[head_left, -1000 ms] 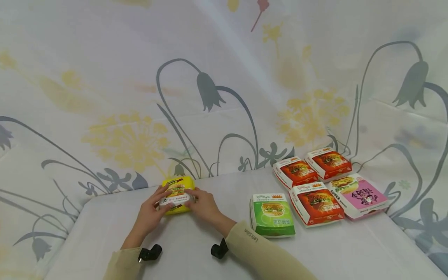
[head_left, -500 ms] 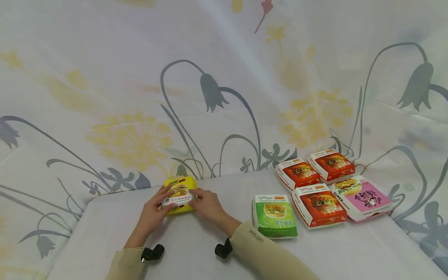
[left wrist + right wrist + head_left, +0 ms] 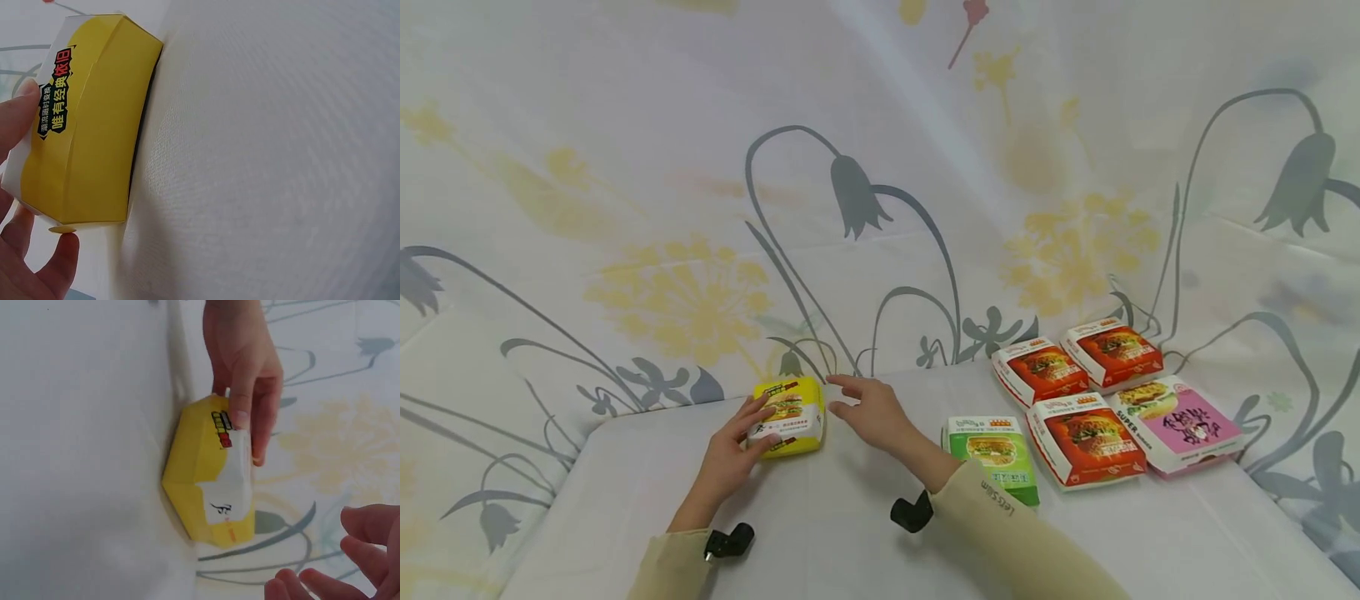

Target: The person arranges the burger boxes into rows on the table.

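Observation:
A closed yellow and white burger box (image 3: pixel 790 421) sits on the white-covered table at the left. My left hand (image 3: pixel 737 440) holds its left end, thumb on the printed top and fingers along the side. In the left wrist view the thumb (image 3: pixel 22 109) lies by the black and red lettering, and a fingertip (image 3: pixel 62 262) is at a small side flap. Just right of the box, my right hand (image 3: pixel 876 414) is raised and apart from it, holding nothing. Loosely bent fingers (image 3: pixel 369 550) show in the right wrist view.
A green burger box (image 3: pixel 992 458) lies partly behind my right sleeve. Further right are three red burger boxes, one red box (image 3: pixel 1086 437) nearest, and a pink burger box (image 3: pixel 1180 425) beside them. A flower-printed cloth (image 3: pixel 887 208) hangs along the table's back edge.
My right hand has let go of the yellow burger box and moved right and up from it, its sleeve now overlapping the green box. My left hand stays on the yellow box.

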A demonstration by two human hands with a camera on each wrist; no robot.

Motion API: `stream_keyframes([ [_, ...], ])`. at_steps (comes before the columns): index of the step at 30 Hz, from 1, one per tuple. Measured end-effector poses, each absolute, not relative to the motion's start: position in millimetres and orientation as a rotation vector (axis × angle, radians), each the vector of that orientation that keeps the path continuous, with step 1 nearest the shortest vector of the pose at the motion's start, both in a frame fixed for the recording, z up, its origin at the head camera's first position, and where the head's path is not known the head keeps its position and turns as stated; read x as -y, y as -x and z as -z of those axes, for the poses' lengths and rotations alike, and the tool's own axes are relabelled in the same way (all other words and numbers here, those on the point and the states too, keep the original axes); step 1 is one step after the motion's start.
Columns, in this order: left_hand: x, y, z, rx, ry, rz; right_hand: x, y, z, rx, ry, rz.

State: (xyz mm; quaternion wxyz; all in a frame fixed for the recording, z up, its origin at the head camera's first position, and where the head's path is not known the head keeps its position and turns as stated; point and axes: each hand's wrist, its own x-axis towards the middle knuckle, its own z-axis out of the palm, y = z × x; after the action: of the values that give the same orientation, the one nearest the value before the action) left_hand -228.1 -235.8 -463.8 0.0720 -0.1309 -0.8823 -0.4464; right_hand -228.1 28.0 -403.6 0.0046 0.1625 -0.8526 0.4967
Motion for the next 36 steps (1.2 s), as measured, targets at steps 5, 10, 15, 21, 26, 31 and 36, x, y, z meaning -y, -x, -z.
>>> stream_keyframes([
  [5, 236.3, 229.2, 465.0, 2.65, 0.393, 1.344, -58.0, 222.5, 391.5, 2.682, -0.548, -1.497],
  [10, 236.5, 228.7, 465.8, 2.647, 0.38, 1.374, -90.2, 214.9, 381.6, 2.707, -0.508, -1.446],
  [15, 235.9, 227.8, 465.3, 2.619, 0.401, 1.385, -132.1, 209.2, 382.9, 2.704, -0.534, -1.383],
  [21, 235.7, 227.8, 463.7, 2.593, 0.418, 1.396, -181.0, 195.7, 393.5, 2.724, -0.528, -1.346],
  [26, 233.2, 227.2, 462.3, 2.603, 0.4, 1.421, -210.6, 185.3, 403.7, 2.723, -0.508, -1.271],
  [31, 233.9, 227.5, 462.4, 2.632, 0.369, 1.422, -228.7, 177.4, 405.6, 2.753, -0.49, -1.189],
  [36, 234.0, 227.8, 461.6, 2.64, 0.353, 1.443, -238.5, 175.6, 400.7, 2.808, -0.495, -1.167],
])
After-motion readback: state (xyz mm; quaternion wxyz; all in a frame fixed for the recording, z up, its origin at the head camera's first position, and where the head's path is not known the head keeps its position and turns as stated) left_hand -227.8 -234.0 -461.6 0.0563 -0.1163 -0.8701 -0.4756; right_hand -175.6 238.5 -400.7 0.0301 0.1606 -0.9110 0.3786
